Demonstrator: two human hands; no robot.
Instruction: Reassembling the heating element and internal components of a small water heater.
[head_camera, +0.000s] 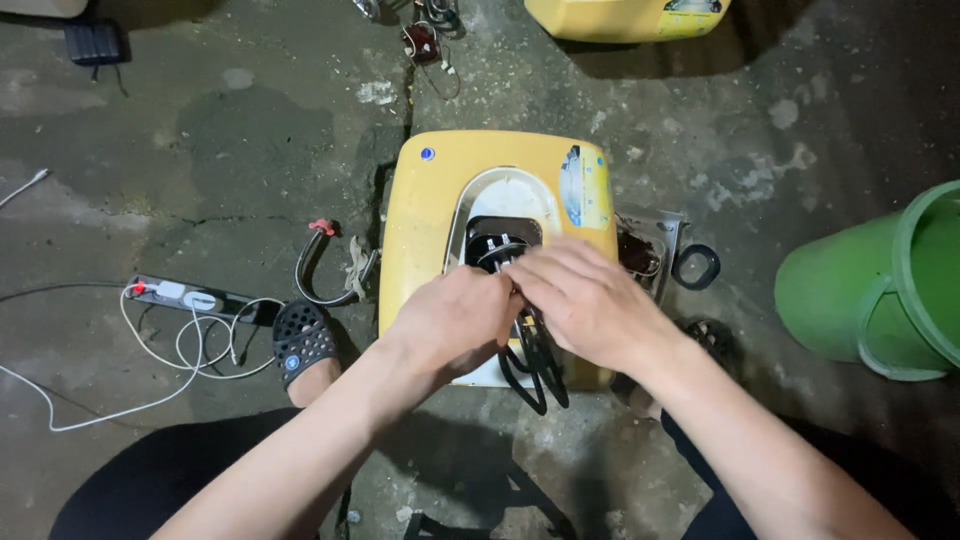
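Yellow appliance housing (430, 215), rounded, hard plastic shell, lying flat on cracked concrete floor (200, 130) between the person's knees; white inner panel (510, 190) with a dark opening (500, 238) near the middle. Likely rigid and moderately heavy, smooth and a little slippery on the curved faces; best gripped by the outer edges or steadied flat from above, not by the cables. Bundle of black cables (535, 370), looping out of the opening and hanging over the near edge; flexible, light, springy, probably prone to pulling at the joints inside, so best taken close to the opening rather than at the loose loops. Left hand (455, 318), resting on the housing just beside the opening, fingers curled inward and meeting the right at the cables; exact hold hidden under the knuckles, cannot tell what is pinched. Right hand (590, 300), laid over the opening, fingers extended and nearly closed toward the left hand, touching the cable bundle; grip itself not visible. Nearby: black sandal (303, 340) on the foot to the left; white power strip (185, 297) with white cords (150, 385); curved metal hook with red tip (318, 262); green plastic bucket (880, 290) at right; second yellow casing (625, 18) at top edge.
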